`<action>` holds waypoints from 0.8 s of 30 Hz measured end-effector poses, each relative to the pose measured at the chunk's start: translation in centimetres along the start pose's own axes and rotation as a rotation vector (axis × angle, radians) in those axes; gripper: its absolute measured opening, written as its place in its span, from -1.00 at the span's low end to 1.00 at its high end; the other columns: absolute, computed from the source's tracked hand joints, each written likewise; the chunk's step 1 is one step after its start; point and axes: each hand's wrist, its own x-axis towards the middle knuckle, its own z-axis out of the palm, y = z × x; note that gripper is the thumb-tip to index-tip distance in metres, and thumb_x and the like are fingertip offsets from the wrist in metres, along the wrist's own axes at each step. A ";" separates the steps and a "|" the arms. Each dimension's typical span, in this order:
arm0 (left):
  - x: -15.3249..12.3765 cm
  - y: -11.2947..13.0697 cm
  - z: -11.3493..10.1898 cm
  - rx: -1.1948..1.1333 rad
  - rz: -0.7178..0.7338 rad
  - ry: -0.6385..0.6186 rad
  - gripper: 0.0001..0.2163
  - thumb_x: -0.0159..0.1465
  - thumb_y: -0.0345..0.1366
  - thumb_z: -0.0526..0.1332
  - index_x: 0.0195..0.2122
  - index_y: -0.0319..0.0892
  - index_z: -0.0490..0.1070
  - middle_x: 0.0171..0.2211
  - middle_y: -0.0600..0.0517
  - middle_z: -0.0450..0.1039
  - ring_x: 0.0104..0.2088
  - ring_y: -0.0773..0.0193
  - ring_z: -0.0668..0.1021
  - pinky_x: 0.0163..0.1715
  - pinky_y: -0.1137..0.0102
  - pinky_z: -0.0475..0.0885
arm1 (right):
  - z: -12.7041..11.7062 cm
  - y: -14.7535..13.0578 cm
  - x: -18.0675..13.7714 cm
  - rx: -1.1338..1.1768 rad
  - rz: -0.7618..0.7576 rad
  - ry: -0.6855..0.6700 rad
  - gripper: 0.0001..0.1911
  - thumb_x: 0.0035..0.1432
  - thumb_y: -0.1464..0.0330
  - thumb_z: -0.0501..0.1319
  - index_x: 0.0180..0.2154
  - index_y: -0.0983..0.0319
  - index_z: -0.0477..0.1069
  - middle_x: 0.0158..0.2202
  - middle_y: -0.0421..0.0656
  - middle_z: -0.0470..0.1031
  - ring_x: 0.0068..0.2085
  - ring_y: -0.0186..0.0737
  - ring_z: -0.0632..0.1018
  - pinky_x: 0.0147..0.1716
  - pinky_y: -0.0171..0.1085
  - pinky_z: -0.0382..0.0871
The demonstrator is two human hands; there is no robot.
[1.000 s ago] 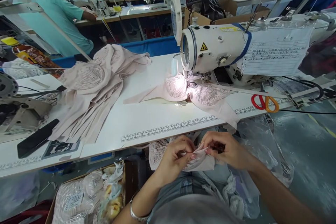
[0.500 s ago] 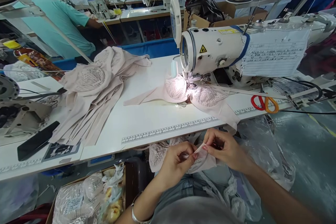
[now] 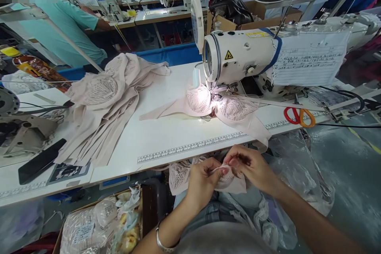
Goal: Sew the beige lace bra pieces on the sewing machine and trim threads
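Observation:
Over my lap, just below the table's front edge, both hands pinch the edge of a pale pink lace bra (image 3: 232, 184). My left hand (image 3: 204, 184) is closed on its upper edge, thumb on top. Close beside it, my right hand (image 3: 250, 166) grips the same edge, fingertips bent and partly hidden. A second pale pink bra (image 3: 236, 110) lies on the table under the needle of the lit sewing machine (image 3: 241, 55), one cup on each side. More lace cups (image 3: 179, 176) hang below the table edge, left of my hands.
A pile of pink bras (image 3: 102, 91) lies on the table's left part, near a black phone (image 3: 41, 160). Scissors (image 3: 299, 116) with red and orange handles rest at right. Below left stands a box of wrapped packages (image 3: 89, 222). A person in a turquoise shirt (image 3: 68, 27) works behind.
My right hand has shifted slightly left, closer to my left hand, along the bra's edge. The bra under the machine stays in place.

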 end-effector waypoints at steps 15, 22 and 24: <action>0.2 0.5 -0.4 -0.167 -0.060 -0.088 -0.76 0.15 -0.10 0.40 -0.43 -0.21 0.62 -0.47 -0.05 0.52 -0.46 0.22 0.45 -0.44 0.43 0.29 | -0.4 0.7 0.0 0.057 0.121 -0.225 -0.59 0.38 0.00 0.09 -0.14 0.23 0.34 -0.46 -0.23 0.34 -0.47 -0.31 0.37 -0.47 -0.32 0.24; 0.1 0.6 -0.5 -0.146 -0.044 -0.095 -0.78 0.16 -0.14 0.38 -0.42 -0.21 0.63 -0.48 -0.03 0.51 -0.49 0.25 0.42 -0.47 0.45 0.25 | 0.9 1.0 0.2 0.131 0.080 -0.125 -0.65 0.35 0.06 0.18 -0.21 0.22 0.25 -0.51 -0.30 0.28 -0.54 -0.40 0.26 -0.55 -0.37 0.12; 0.1 0.6 -0.5 -0.143 -0.024 -0.088 -0.79 0.17 -0.15 0.38 -0.43 -0.20 0.64 -0.50 -0.02 0.50 -0.49 0.26 0.41 -0.47 0.45 0.25 | 1.2 1.3 0.1 0.125 0.075 -0.097 -0.65 0.36 0.06 0.16 -0.21 0.22 0.24 -0.53 -0.31 0.26 -0.55 -0.41 0.24 -0.57 -0.37 0.09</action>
